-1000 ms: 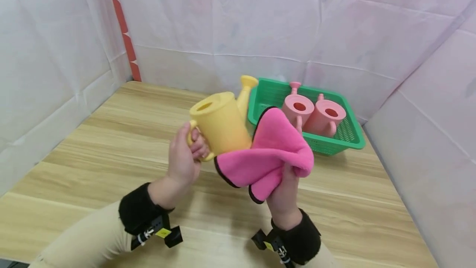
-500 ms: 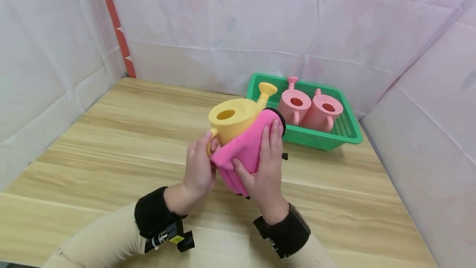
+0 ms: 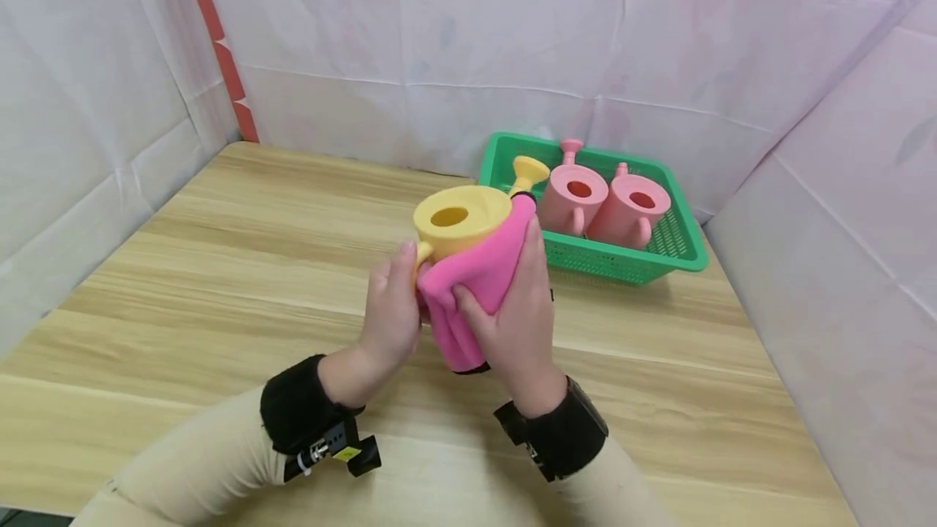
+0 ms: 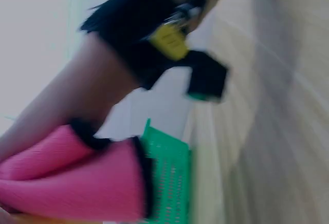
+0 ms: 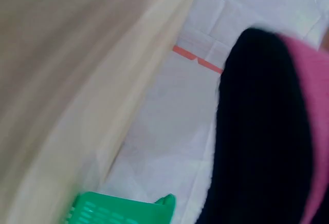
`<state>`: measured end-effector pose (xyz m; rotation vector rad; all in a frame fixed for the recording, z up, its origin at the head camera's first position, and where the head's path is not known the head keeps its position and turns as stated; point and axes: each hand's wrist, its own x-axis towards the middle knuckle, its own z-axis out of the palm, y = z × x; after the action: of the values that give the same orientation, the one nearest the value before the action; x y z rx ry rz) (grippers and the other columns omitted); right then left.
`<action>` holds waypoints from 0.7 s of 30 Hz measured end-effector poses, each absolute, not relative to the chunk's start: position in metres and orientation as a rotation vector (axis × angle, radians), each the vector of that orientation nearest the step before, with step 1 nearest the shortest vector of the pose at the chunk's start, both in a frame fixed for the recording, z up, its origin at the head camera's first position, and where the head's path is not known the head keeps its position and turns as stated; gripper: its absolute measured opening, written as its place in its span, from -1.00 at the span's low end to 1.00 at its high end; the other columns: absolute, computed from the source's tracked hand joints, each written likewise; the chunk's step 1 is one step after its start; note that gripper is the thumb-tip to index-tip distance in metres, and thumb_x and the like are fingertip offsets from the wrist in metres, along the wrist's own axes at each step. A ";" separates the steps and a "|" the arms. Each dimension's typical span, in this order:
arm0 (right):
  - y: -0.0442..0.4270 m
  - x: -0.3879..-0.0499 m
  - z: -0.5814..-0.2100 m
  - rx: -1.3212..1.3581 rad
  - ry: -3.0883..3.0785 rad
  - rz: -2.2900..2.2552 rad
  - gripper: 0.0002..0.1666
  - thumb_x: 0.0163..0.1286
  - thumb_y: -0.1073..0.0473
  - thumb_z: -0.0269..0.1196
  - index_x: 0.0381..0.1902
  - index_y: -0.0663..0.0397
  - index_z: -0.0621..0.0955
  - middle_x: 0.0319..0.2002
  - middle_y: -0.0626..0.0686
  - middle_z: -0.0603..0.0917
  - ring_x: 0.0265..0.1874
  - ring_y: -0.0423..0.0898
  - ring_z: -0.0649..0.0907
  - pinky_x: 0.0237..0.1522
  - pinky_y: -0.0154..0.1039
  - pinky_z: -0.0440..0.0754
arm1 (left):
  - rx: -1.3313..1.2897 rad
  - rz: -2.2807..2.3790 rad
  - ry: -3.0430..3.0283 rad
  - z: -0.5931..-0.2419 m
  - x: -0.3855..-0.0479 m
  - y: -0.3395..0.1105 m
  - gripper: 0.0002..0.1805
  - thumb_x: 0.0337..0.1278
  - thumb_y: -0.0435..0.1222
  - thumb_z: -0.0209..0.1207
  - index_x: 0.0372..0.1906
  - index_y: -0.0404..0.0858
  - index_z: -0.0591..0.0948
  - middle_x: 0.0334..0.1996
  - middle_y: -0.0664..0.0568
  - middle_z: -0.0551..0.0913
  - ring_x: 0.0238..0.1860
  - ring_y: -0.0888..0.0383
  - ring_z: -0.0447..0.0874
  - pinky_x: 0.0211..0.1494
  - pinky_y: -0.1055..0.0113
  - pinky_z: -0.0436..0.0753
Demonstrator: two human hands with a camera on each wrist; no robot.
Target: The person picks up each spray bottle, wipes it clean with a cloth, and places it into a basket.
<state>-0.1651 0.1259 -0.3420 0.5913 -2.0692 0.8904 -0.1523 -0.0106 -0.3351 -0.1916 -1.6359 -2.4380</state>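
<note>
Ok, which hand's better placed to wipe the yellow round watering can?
Probably the right hand: it holds the pink, black-edged cloth against the can; the left hand grips its handle.

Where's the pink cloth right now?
In the head view, the pink cloth is near the middle, between the yellow watering can and the right hand, with the green basket beyond it to the right.
</note>
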 end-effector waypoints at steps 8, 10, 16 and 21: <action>0.123 -0.166 -0.326 0.481 -2.111 0.989 0.23 0.04 -0.53 0.11 0.42 0.12 0.01 0.30 0.11 0.25 0.15 -0.05 0.36 0.08 -0.05 0.42 | -0.258 -2.407 -1.751 -0.352 -0.144 -0.003 -0.42 0.43 -0.04 -0.29 -0.63 -0.28 0.45 -0.75 -0.01 0.49 -0.72 0.20 0.49 -0.64 0.34 0.51; 0.122 -0.165 -0.328 0.486 -2.109 1.015 0.21 0.05 -0.50 0.14 0.42 0.10 0.03 0.33 0.10 0.21 0.16 -0.04 0.35 0.08 -0.04 0.42 | -0.242 -2.405 -1.750 -0.353 -0.143 -0.004 -0.41 0.42 -0.02 -0.29 -0.63 -0.28 0.45 -0.76 0.00 0.49 -0.72 0.20 0.49 -0.65 0.34 0.51; 0.120 -0.163 -0.339 0.494 -2.126 1.026 0.18 0.09 -0.45 0.15 0.42 0.14 0.01 0.37 0.13 0.16 0.23 -0.02 0.30 0.19 -0.04 0.32 | -0.171 -2.469 -1.720 -0.349 -0.144 -0.008 -0.46 0.40 -0.09 -0.26 -0.71 -0.25 0.36 -0.82 0.04 0.36 -0.76 0.21 0.39 -0.68 0.37 0.43; 0.119 -0.161 -0.346 0.512 -2.172 1.046 0.15 0.12 -0.42 0.16 0.43 0.07 0.00 0.34 0.08 0.20 0.20 -0.05 0.33 0.17 -0.04 0.35 | -0.089 -2.588 -1.590 -0.338 -0.148 -0.015 -0.49 0.40 -0.09 -0.22 -0.70 -0.21 0.35 -0.82 0.09 0.23 -0.77 0.23 0.24 -0.69 0.43 0.32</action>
<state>-0.1606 0.1194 -0.3456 0.5124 -2.1724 1.0465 -0.1481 -0.0149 -0.3382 -0.0886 -1.5898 -2.5876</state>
